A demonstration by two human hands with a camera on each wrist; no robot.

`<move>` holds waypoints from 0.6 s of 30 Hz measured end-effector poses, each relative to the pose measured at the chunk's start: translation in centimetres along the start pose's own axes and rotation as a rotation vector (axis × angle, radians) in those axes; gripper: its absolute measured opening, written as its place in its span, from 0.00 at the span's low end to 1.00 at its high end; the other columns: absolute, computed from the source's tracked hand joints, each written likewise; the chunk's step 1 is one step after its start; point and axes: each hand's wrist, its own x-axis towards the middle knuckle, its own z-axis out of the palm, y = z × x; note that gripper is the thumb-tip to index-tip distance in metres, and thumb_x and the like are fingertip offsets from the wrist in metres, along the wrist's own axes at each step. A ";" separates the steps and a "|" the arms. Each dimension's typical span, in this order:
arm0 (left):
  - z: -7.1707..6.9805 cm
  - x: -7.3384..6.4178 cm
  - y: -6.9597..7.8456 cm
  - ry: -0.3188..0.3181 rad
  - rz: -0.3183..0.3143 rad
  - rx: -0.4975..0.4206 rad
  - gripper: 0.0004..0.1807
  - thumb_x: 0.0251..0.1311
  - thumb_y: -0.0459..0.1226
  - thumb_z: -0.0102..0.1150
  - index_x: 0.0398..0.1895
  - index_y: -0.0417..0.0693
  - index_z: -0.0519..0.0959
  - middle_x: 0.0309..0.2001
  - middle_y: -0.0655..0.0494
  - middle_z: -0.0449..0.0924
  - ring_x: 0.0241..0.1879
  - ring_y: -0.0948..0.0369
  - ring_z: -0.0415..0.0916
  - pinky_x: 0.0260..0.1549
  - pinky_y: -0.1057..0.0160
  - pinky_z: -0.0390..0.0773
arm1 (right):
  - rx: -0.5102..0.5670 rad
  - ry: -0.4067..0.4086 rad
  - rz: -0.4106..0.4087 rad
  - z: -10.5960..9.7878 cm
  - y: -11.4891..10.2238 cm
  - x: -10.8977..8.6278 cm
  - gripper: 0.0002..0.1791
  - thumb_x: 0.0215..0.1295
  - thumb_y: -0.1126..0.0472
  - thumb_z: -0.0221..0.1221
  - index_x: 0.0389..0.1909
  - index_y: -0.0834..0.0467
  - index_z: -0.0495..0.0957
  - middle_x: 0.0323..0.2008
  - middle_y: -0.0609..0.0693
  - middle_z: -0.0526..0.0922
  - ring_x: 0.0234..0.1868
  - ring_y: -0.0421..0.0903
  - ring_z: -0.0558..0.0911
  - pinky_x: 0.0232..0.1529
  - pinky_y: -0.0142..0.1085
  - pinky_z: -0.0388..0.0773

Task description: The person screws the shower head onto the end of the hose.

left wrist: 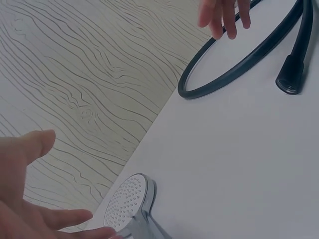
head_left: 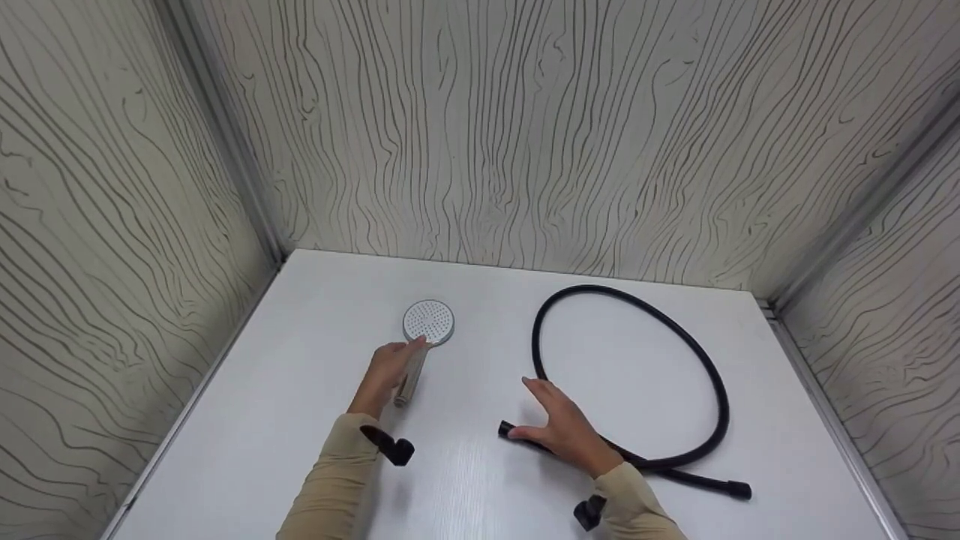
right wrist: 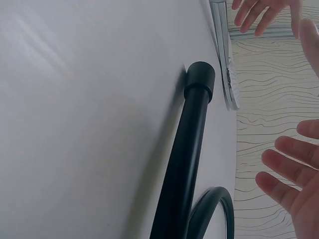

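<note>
A handheld shower head [head_left: 428, 322] lies on the white table, its round spray plate facing up and its silver handle pointing toward the person. Over that handle is my left hand [head_left: 390, 366], thumb and fingers spread apart in the left wrist view. A black shower hose [head_left: 721, 397] lies looped on the right, with one end fitting [head_left: 506, 429] toward the middle and the other end fitting [head_left: 739, 490] at the lower right. My right hand [head_left: 566, 427] hovers over the hose near its middle end, thumb apart from straight fingers. Neither hand grips anything.
The white table [head_left: 315, 300] meets patterned panels at its back [head_left: 480, 150] and on both sides. Metal rails run along its left and right edges. A small black wrist camera [head_left: 403, 451] is strapped on each forearm.
</note>
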 end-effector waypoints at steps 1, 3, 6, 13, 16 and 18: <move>-0.2 0.1 0.0 -0.006 -0.006 -0.008 0.44 0.63 0.61 0.50 0.71 0.39 0.60 0.70 0.37 0.61 0.69 0.42 0.62 0.67 0.43 0.68 | -0.001 -0.004 0.005 0.0 0.0 0.0 0.48 0.54 0.40 0.67 0.70 0.60 0.63 0.66 0.61 0.69 0.67 0.60 0.70 0.64 0.53 0.72; -0.6 0.2 -0.1 -0.015 -0.023 -0.018 0.45 0.62 0.61 0.51 0.71 0.38 0.60 0.69 0.36 0.63 0.68 0.42 0.63 0.66 0.44 0.69 | -0.003 -0.006 0.008 0.1 0.0 0.0 0.48 0.54 0.39 0.66 0.69 0.61 0.63 0.66 0.62 0.69 0.67 0.60 0.70 0.64 0.54 0.72; -1.2 0.4 -0.3 -0.033 -0.055 -0.047 0.47 0.61 0.61 0.52 0.72 0.37 0.57 0.68 0.35 0.63 0.68 0.42 0.62 0.66 0.45 0.69 | -0.023 -0.002 -0.003 0.3 0.1 0.0 0.48 0.53 0.38 0.66 0.69 0.61 0.64 0.65 0.62 0.71 0.66 0.60 0.72 0.63 0.53 0.74; -2.1 0.8 -1.1 -0.066 -0.084 -0.130 0.48 0.62 0.58 0.53 0.72 0.31 0.53 0.67 0.33 0.61 0.67 0.39 0.61 0.67 0.44 0.67 | -0.062 0.024 -0.055 0.5 0.0 0.0 0.47 0.51 0.41 0.70 0.66 0.62 0.67 0.61 0.59 0.74 0.62 0.58 0.75 0.59 0.52 0.77; -2.3 1.0 -1.4 -0.065 -0.089 -0.115 0.49 0.62 0.59 0.54 0.72 0.31 0.53 0.68 0.33 0.61 0.67 0.39 0.62 0.66 0.44 0.69 | -0.070 0.026 -0.057 0.6 0.0 0.0 0.46 0.51 0.40 0.69 0.66 0.62 0.68 0.60 0.59 0.75 0.61 0.58 0.76 0.58 0.52 0.78; -2.3 1.0 -1.6 -0.069 -0.091 -0.107 0.50 0.62 0.60 0.53 0.72 0.31 0.52 0.68 0.33 0.61 0.67 0.39 0.62 0.66 0.44 0.69 | -0.077 0.017 -0.049 0.6 0.1 0.0 0.46 0.51 0.38 0.68 0.65 0.62 0.69 0.60 0.59 0.75 0.61 0.58 0.76 0.58 0.52 0.78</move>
